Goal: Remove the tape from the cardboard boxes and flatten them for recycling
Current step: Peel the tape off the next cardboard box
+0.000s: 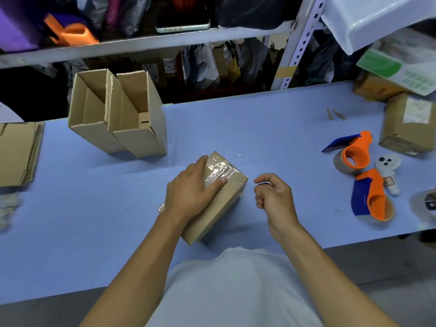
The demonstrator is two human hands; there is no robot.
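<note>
A small closed cardboard box (226,201) lies slantwise on the blue table (94,208) in front of me. Crinkled clear tape (218,171) covers its far end. My left hand (188,192) lies flat on top of the box, with straight fingers pressing on the taped end. My right hand (273,194) hovers just right of the box without touching it. Its fingers are curled, and thumb and forefinger pinch a small dark blue object (262,184), mostly hidden.
Two open, upright boxes (118,119) stand at the back left, with flattened cardboard (18,154) at the left edge. Two orange-and-blue tape dispensers (356,154) (372,199), a white ghost-shaped item (387,162) and sealed boxes (408,126) lie at the right. Shelving rises behind the table.
</note>
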